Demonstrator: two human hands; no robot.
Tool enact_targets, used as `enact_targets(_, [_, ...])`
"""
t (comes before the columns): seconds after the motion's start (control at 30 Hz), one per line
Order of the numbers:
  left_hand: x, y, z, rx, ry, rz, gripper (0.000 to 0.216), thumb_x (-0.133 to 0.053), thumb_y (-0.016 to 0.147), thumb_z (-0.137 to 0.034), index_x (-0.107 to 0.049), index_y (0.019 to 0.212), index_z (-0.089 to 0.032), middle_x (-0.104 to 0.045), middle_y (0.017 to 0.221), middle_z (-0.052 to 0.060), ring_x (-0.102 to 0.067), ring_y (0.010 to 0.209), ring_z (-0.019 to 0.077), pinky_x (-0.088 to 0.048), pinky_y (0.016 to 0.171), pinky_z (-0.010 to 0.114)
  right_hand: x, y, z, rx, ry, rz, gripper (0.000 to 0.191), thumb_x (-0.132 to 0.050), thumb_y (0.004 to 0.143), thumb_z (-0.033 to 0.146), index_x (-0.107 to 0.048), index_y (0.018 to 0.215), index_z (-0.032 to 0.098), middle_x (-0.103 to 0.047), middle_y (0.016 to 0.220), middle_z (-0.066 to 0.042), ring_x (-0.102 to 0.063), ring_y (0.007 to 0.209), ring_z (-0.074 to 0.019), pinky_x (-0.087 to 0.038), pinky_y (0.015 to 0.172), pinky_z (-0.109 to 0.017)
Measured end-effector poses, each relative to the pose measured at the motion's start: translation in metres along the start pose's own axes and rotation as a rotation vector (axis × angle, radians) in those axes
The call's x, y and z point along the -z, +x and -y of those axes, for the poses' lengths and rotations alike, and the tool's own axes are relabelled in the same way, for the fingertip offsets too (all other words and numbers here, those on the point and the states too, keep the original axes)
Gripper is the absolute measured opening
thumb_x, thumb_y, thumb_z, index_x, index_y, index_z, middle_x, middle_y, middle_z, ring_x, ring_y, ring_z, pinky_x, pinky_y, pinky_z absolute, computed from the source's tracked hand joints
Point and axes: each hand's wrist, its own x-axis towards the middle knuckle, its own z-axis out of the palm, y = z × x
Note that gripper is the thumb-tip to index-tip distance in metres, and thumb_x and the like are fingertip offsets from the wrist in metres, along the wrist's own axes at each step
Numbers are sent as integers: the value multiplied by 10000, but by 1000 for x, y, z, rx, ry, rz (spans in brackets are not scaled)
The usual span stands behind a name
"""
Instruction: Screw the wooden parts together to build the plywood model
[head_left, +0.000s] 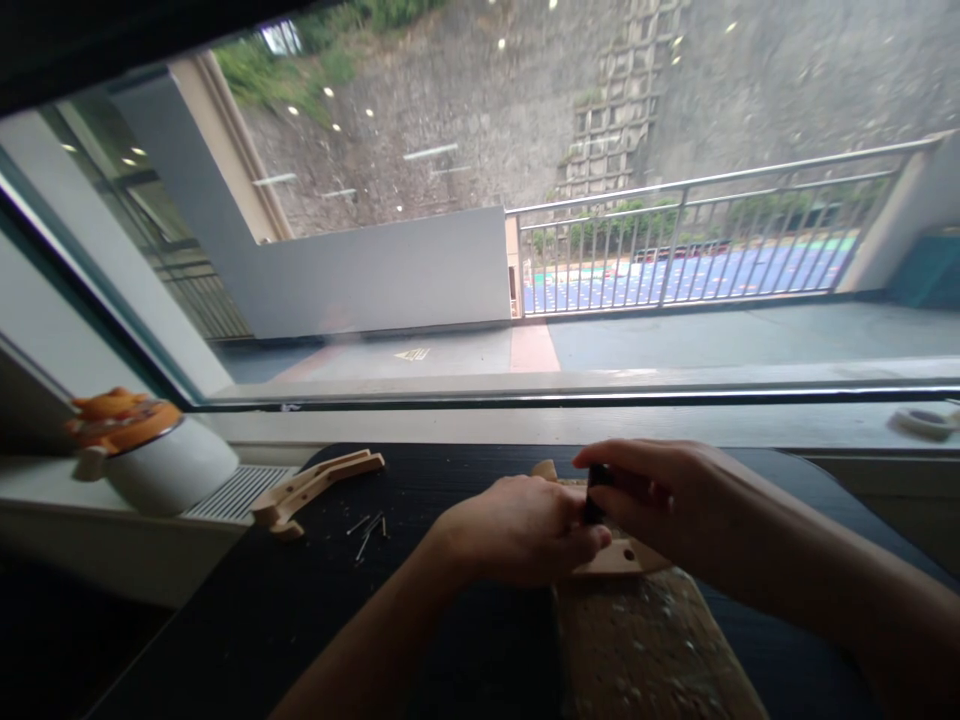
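Observation:
My left hand [525, 530] is closed on a pale wooden piece [611, 560] with a dark round hole, pressing it down on a worn, speckled wooden board [652, 650]. My right hand [667, 490] pinches a short dark handle-like object [598, 492] between thumb and fingers. It stands upright over the pale piece, close beside my left fingertips. The lower end of the dark object is hidden behind my hands, so I cannot see what it touches. Most of the pale piece is covered too; another wooden end [544, 469] shows just beyond my left hand.
Several thin metal nails or screws [367, 535] lie on the black table [247, 630] to the left. Near them rest pale shaped wooden parts [319, 490]. A white pot with an orange figured lid [161, 455] stands on the sill; a tape roll [926, 423] lies far right.

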Motion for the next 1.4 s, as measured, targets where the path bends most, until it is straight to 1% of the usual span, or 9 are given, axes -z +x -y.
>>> enact_targets(0.13, [-1,0,1,12,26,3,358,-336,861,-437,-609,863,-206,-571,723,17,-515,652,157,-326,552,250,1,1,1,77,70,27,196,-452,868,189,-645,880,220,-656,730,36,-540,596,-101,-352,532,-211])
enact_targets(0.33, [-2,1,2,2,31,-14,362,-336,866,-446,-604,887,-205,-571,724,20,-513,642,155,-320,542,244,3,3,-1,44,4,13,210,-456,880,204,-641,965,258,-648,715,56,-540,581,-97,-336,522,-221])
enact_targets(0.53, [2,-1,-3,14,20,16,353,-353,866,-442,-605,845,-197,-592,741,22,-536,661,157,-353,565,241,2,3,0,-39,-73,-9,156,-496,868,302,-641,890,251,-626,617,60,-515,510,-105,-306,481,-226])
enact_targets(0.7, [2,-1,-3,21,30,39,366,-342,879,-420,-618,851,-181,-624,799,33,-567,713,165,-392,606,241,-3,5,1,-91,-147,-47,184,-494,859,349,-615,790,230,-592,572,37,-497,497,-121,-288,459,-227])
enact_targets(0.8, [1,-1,-2,26,44,21,369,-329,883,-413,-617,895,-184,-631,823,40,-577,743,179,-406,622,254,-4,5,2,-47,-139,-59,156,-493,854,292,-635,895,242,-604,598,32,-509,506,-121,-302,471,-223])
enact_targets(0.9, [-1,-1,0,25,76,13,371,-331,879,-422,-617,929,-192,-632,813,41,-575,733,186,-399,609,263,-3,4,3,22,-64,-32,195,-484,861,243,-645,970,248,-639,657,22,-536,536,-118,-324,495,-220])
enact_targets(1.03, [-1,0,1,0,87,17,378,-317,881,-424,-618,905,-197,-620,774,38,-558,683,179,-367,568,261,-1,2,2,36,-49,-6,191,-468,881,243,-659,883,231,-648,677,13,-549,572,-124,-327,511,-225])
enact_targets(1.13, [-1,0,1,-5,73,16,372,-324,882,-424,-618,904,-197,-613,766,35,-548,668,170,-350,553,251,0,2,0,21,-76,-3,183,-472,885,260,-652,871,232,-639,652,25,-535,548,-118,-305,492,-228])
enact_targets(1.4, [1,-1,-2,-3,33,31,394,-329,886,-451,-618,864,-185,-608,767,32,-554,697,166,-374,595,244,-1,1,2,-55,-126,-34,176,-490,867,312,-621,809,209,-619,589,31,-511,499,-113,-287,470,-229])
